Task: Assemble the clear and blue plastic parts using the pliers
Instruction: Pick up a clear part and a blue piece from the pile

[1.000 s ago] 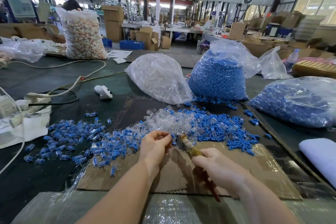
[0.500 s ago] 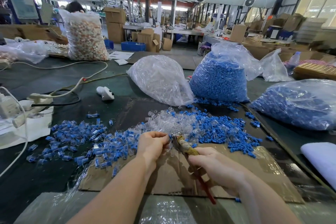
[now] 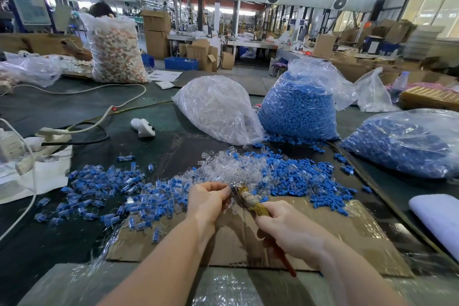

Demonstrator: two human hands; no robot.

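Our right hand (image 3: pixel 289 227) grips the pliers (image 3: pixel 250 202), their tip meeting a small part, too small to make out, pinched in our left hand (image 3: pixel 208 200). Loose clear and blue parts (image 3: pixel 248 171) lie heaped on the bench (image 3: pixel 62 112) just beyond both hands.

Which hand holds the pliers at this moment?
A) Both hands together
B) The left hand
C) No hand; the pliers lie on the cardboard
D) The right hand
D: the right hand grips the handles of the pliers, while the left hand holds a small part at the tip of the pliers, its fingers curled round it.
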